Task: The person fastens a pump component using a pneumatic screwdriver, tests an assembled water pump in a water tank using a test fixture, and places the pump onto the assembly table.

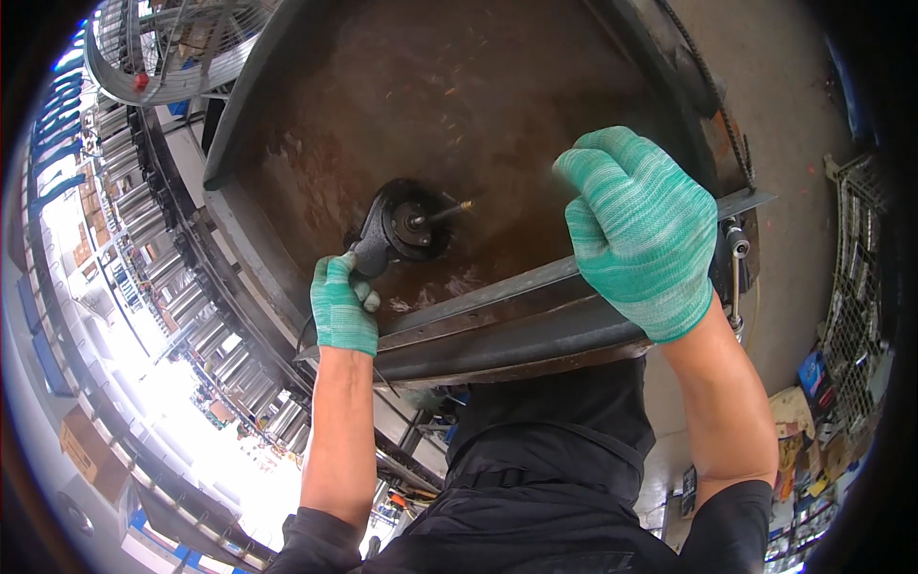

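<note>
My left hand (342,306), in a green knit glove, grips the grey body of an angle grinder (397,230) whose dark round head and protruding spindle rest against the rusty brown inner face of a large steel tray (459,105). My right hand (636,234), also gloved in green, lies over the tray's near steel rim (497,320), fingers curled against the metal, holding it. My dark-clothed body shows below the rim.
A caged industrial fan (163,43) stands at the top left. Racks of metal cylinders (153,230) run down the left side. A chain (712,86) follows the tray's right edge above concrete floor (794,86). Clutter and a wire rack (851,297) sit at the right.
</note>
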Demonstrator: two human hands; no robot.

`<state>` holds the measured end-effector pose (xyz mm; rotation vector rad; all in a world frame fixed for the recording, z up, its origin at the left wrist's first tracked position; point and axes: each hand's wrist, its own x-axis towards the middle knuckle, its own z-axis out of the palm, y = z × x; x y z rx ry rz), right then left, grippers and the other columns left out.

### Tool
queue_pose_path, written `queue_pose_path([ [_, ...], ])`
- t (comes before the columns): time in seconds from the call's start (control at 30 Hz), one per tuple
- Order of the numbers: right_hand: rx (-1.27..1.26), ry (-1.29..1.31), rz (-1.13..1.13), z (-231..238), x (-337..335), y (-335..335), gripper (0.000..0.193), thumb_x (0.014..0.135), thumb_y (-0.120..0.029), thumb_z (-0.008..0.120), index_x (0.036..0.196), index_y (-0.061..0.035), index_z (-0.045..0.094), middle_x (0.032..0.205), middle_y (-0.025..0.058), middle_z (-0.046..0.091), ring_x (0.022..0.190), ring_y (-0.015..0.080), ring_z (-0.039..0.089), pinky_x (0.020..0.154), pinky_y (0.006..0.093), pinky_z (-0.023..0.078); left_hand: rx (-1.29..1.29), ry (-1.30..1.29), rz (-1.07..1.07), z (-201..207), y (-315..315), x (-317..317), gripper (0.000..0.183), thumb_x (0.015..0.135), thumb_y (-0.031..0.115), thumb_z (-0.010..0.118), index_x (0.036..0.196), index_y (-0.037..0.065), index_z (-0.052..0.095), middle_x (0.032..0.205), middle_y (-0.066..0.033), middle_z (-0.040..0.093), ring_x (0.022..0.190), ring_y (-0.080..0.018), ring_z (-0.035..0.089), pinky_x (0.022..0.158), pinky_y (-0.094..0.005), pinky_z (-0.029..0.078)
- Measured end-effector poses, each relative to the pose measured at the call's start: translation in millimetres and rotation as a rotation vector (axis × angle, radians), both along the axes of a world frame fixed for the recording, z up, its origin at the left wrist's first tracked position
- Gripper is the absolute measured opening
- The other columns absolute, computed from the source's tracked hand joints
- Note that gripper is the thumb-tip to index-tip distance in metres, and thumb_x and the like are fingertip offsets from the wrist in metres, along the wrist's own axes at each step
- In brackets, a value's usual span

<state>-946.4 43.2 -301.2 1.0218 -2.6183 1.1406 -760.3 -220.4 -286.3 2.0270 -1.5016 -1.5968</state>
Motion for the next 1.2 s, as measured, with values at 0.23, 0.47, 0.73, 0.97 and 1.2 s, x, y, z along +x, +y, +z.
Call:
queue_pose_path([
  [0.23, 0.024, -0.023, -0.004, 2.8, 0.2, -0.9, 0.027, 0.065, -0.005, 0.071, 0.09, -0.0121, 0.068, 0.089, 0.0031, 0.065, 0.074, 0.0238, 0.064, 0.059, 0.0343, 0.054, -0.004, 0.012, 0.01, 2.9, 1.8, -0.8, 0.007, 0.091, 0.01, 0.06, 0.091, 0.013, 0.053, 0.078, -0.0015, 0.059, 0.049, -0.0077, 0.037, 0.042, -0.0238, 0.031],
  [0.47, 0.014, -0.009, -0.012, 1.9, 0.2, -2.2, 0.026, 0.066, -0.004, 0.07, 0.091, -0.0114, 0.068, 0.089, 0.0042, 0.065, 0.075, 0.0252, 0.065, 0.061, 0.0352, 0.055, -0.007, 0.016, -0.07, 1.0, 3.1, -0.7, 0.01, 0.091, 0.01, 0.062, 0.088, 0.015, 0.054, 0.075, 0.0003, 0.054, 0.049, -0.0084, 0.035, 0.042, -0.0244, 0.03],
  [0.73, 0.041, -0.004, -0.014, 1.5, -0.4, -2.4, 0.023, 0.069, -0.005, 0.071, 0.091, -0.0113, 0.068, 0.088, 0.0053, 0.065, 0.077, 0.0263, 0.065, 0.063, 0.0361, 0.055, -0.014, 0.023, -0.097, -1.8, 1.6, -1.0, 0.01, 0.092, 0.01, 0.063, 0.089, 0.014, 0.054, 0.077, 0.0002, 0.056, 0.049, -0.008, 0.036, 0.042, -0.0243, 0.03],
  [0.97, 0.051, 0.002, -0.022, 1.1, 1.2, -3.2, 0.022, 0.069, -0.006, 0.071, 0.09, -0.0115, 0.067, 0.086, 0.005, 0.064, 0.075, 0.0258, 0.064, 0.062, 0.036, 0.055, -0.012, 0.021, -0.061, -0.1, 0.5, 1.7, 0.008, 0.093, 0.013, 0.063, 0.09, 0.014, 0.056, 0.076, 0.0006, 0.057, 0.047, -0.008, 0.037, 0.041, -0.0239, 0.028],
  [1.2, 0.068, 0.009, -0.031, 1.3, 1.0, -2.3, 0.022, 0.069, -0.006, 0.071, 0.089, -0.0119, 0.066, 0.086, 0.0046, 0.063, 0.075, 0.0249, 0.064, 0.061, 0.0352, 0.055, -0.016, 0.02, -0.035, 3.5, 3.5, -0.6, 0.007, 0.092, 0.015, 0.064, 0.09, 0.015, 0.057, 0.073, 0.0002, 0.057, 0.045, -0.0081, 0.035, 0.038, -0.0242, 0.026],
])
